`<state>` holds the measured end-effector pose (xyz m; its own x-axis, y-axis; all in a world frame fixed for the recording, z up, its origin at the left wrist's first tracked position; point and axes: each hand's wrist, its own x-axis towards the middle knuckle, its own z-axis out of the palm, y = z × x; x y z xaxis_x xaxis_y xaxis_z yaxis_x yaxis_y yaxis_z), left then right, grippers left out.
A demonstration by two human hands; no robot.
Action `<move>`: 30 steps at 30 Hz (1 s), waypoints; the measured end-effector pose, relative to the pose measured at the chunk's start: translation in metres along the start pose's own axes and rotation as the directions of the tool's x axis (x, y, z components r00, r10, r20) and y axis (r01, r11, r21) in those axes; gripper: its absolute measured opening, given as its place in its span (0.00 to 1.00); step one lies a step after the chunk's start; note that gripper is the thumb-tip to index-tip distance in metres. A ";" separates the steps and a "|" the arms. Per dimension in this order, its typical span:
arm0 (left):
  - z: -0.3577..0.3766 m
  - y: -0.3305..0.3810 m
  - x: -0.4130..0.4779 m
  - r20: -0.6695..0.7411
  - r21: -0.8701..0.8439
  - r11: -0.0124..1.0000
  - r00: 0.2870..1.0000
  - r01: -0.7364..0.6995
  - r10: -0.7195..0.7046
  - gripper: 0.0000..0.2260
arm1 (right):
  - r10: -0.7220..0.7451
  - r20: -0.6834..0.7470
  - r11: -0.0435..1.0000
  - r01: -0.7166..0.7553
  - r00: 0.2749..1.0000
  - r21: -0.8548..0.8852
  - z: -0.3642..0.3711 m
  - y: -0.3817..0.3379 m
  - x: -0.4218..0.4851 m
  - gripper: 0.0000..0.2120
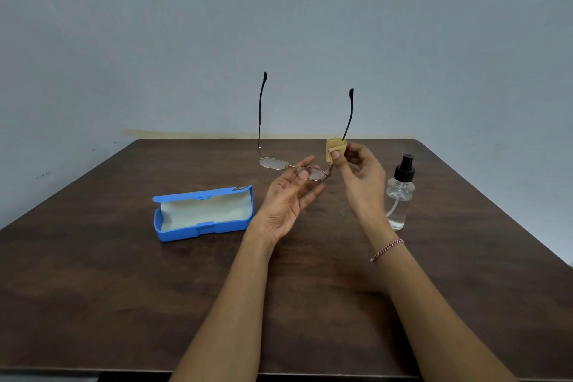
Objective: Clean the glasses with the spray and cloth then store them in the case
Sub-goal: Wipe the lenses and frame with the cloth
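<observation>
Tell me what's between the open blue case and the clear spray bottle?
In the head view: the left hand holding thin gold-rimmed glasses, and the right hand pinching a folded tan cloth round one temple.

Thin metal glasses [293, 167], soft tan cloth [334, 150], matt blue plastic case [203, 213], clear plastic bottle [400, 195], dark wood-grain table [124, 288].

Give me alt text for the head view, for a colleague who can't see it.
The left hand pinches the glasses by a lens, temples pointing up, while the right hand pinches a tan cloth round one temple. An open blue case lies on the table to the left; a spray bottle stands to the right.
</observation>
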<state>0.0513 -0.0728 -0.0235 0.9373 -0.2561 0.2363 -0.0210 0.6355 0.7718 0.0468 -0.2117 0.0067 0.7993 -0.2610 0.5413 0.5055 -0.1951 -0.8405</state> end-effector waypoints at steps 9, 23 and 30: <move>0.000 0.003 0.001 -0.135 -0.002 0.998 0.989 -0.064 0.063 0.18 | 0.109 -0.015 0.989 -0.107 0.994 0.104 -0.001 -0.001 0.000 0.13; -0.005 0.007 0.001 -0.094 0.039 0.998 0.994 -0.058 0.062 0.19 | -0.204 -0.299 0.978 0.209 0.932 -0.017 -0.016 -0.016 0.004 0.09; -0.006 0.008 0.000 -0.092 0.034 0.996 0.992 -0.083 0.086 0.18 | -0.036 -0.120 0.998 0.031 0.992 -0.051 -0.010 -0.003 0.008 0.10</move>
<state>0.0536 -0.0637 -0.0207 0.9599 -0.1329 0.2467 -0.1106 0.6293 0.7692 0.0485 -0.2228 0.0134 0.7353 -0.3657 0.5706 0.5125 -0.2508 -0.8212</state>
